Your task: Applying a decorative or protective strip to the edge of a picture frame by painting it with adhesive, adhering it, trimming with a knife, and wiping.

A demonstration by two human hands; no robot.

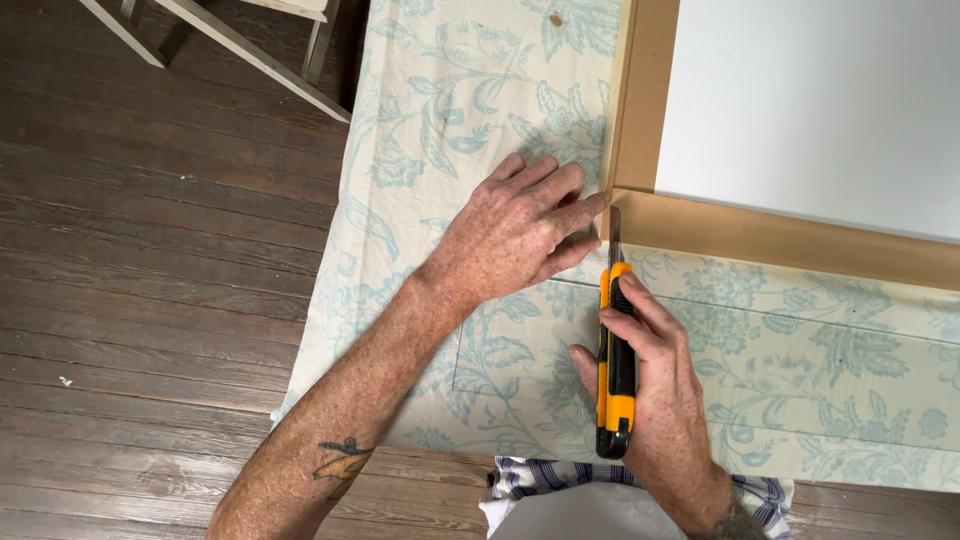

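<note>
Hands apart, right hand (pixel 655 385) clamped on utility knife (pixel 615 350), left hand (pixel 515 230) flat on floral fabric (pixel 450 110)

Right hand (pixel 655 395) grips a utility knife (pixel 615 350) at the frame (pixel 700 225) corner while left hand (pixel 515 235) presses floral fabric (pixel 450 90)

Place: home craft or workshop space
Floor: dark, worn wooden floorboards (pixel 150 250)
Work surface: pale cream cloth with blue floral print (pixel 450 90)
Furniture: white-painted wooden frame legs (pixel 250 50)
</note>
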